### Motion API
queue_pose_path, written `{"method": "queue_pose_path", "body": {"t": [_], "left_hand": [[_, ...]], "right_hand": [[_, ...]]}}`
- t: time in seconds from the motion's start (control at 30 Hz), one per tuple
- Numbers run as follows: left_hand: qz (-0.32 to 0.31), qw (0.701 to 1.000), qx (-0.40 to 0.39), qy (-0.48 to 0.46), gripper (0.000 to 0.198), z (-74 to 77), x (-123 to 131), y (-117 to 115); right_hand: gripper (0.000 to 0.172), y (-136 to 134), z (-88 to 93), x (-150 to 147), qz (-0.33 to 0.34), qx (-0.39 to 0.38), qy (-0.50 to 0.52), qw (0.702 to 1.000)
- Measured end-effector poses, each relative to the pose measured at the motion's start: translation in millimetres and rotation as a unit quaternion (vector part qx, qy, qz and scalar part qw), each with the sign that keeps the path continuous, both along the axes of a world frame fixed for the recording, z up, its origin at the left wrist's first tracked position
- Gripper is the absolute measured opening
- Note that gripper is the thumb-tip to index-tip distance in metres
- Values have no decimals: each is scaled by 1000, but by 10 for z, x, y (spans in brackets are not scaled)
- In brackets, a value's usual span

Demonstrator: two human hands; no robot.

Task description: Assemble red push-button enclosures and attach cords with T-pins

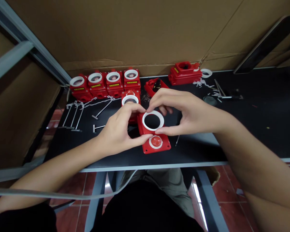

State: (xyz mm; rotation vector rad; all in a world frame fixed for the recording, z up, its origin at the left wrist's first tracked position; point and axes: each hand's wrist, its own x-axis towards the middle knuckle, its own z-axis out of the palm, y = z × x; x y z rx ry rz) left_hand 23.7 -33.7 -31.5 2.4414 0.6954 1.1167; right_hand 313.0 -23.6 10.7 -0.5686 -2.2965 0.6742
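Observation:
A white ring [163, 121] with a dark round opening sits on a red housing part near the front of the black bench. From its left side my left hand [122, 129] touches the rim, thumb and forefinger curved around it. My right hand [181, 111] pinches the same ring from the right, with its thumb at the lower edge and its forefinger at the upper edge. Just below lies a red plate [148, 149] with a clear red dome [156, 141] in a white collar. Another red housing with a white ring [130, 99] stands behind my left fingers.
Four red housings [114, 85] line the back left, with T-handled tools [73, 120] in front. An open red box [148, 86] and a red housing [186, 75] stand behind my right hand. A loose white ring [206, 73] and small scraps lie farther right.

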Motion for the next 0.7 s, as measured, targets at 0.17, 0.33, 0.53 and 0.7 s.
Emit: {"method": "queue_pose_path", "body": {"t": [0.17, 0.33, 0.53, 0.7], "left_hand": [[9, 1000, 18, 8, 67, 16, 0, -13], [3, 1000, -2, 2, 63, 16, 8, 3], [-19, 997, -62, -28, 61, 50, 21, 18], [-32, 988, -140, -58, 64, 110, 29, 39]], "right_hand": [[44, -23, -21, -16, -20, 0, -2, 1000], [46, -36, -40, -27, -43, -6, -3, 999], [49, -7, -30, -7, -45, -38, -4, 998], [47, 66, -12, 52, -20, -83, 7, 996]]}}
